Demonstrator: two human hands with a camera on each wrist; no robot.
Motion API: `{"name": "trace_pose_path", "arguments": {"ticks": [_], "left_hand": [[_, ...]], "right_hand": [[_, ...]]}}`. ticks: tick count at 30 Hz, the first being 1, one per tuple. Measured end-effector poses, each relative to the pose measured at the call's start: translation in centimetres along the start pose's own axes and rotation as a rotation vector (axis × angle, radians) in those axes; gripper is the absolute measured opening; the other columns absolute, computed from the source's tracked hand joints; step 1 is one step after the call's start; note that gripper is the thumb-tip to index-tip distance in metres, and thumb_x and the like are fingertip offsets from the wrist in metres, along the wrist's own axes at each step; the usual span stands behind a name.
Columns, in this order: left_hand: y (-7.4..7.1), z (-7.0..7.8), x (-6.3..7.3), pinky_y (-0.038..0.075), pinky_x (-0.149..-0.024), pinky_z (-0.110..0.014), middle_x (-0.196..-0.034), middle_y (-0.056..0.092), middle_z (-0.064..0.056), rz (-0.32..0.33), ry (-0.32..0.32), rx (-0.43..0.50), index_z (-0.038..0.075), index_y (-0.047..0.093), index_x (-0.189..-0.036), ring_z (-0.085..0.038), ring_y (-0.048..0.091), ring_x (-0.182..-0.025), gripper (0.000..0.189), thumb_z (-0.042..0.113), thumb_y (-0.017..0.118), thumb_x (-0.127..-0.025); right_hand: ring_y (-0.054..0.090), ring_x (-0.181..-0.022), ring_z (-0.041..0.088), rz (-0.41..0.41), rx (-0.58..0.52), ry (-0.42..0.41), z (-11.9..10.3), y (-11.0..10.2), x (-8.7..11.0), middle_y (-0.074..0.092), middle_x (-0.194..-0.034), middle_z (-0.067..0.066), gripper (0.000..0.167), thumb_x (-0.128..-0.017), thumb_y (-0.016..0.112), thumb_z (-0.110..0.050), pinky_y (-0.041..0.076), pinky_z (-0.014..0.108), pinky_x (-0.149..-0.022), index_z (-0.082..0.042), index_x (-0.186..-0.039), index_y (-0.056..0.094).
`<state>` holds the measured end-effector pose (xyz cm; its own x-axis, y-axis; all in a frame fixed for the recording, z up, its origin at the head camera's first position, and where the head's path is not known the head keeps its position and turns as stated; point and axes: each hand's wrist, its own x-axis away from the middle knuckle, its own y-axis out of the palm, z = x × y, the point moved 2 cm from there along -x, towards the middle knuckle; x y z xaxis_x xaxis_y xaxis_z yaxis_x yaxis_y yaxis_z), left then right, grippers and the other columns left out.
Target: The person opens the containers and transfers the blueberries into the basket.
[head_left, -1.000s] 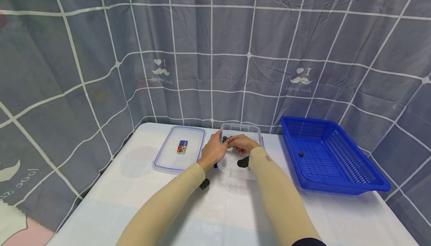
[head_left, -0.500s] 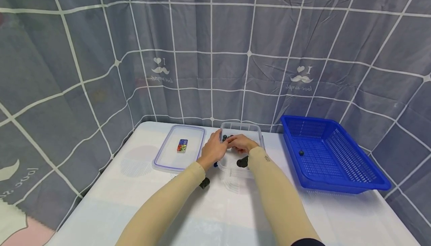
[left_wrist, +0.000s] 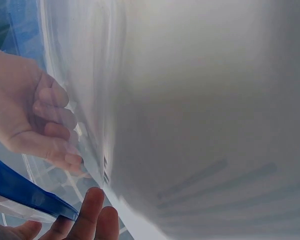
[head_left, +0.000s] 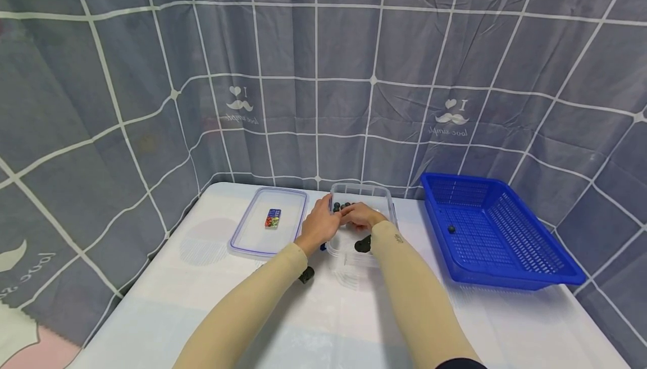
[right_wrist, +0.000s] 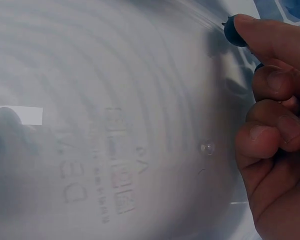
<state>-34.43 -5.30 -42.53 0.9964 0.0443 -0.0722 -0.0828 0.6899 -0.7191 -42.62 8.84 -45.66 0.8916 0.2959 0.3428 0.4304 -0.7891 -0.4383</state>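
Note:
A clear plastic food box [head_left: 360,189] stands at the table's back middle. My left hand [head_left: 322,223] holds its left side; in the left wrist view its fingers [left_wrist: 92,212] are at a blue side flap [left_wrist: 27,192]. My right hand [head_left: 361,215] reaches into the box, its fingers curled. In the right wrist view its thumb presses a blueberry [right_wrist: 235,32] near the box wall, and a second dark berry [right_wrist: 258,66] shows partly behind the fingers. Several berries [head_left: 337,206] lie in the far left corner of the box.
A clear lid [head_left: 253,234] with a blue seal and a fruit label lies left of the box. At the right stands a blue plastic basket [head_left: 455,268] with one berry [head_left: 451,228] in it. A grey checked curtain [head_left: 343,105] hangs behind the table.
My right hand has shifted very slightly, and more berries show in the far left corner of the box. The left hand keeps its place at the box's side.

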Motion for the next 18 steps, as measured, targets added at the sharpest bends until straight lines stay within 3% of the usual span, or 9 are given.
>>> {"name": "trace_pose_path", "arguments": {"ticks": [18], "left_hand": [[-0.02, -0.11, 0.07, 0.048, -0.098, -0.054, -0.156, 0.042, -0.008, -0.014, 0.001, 0.009, 0.020, 0.031, -0.159, -0.038, 0.057, -0.125, 0.062, 0.040, 0.046, -0.102]], "right_hand": [[0.035, -0.050, 0.008, 0.012, 0.073, -0.030, 0.27, -0.09, -0.18, 0.040, -0.058, -0.006, 0.036, -0.085, 0.076, -0.015, 0.037, 0.024, -0.050, -0.009, -0.121, 0.074]]}}
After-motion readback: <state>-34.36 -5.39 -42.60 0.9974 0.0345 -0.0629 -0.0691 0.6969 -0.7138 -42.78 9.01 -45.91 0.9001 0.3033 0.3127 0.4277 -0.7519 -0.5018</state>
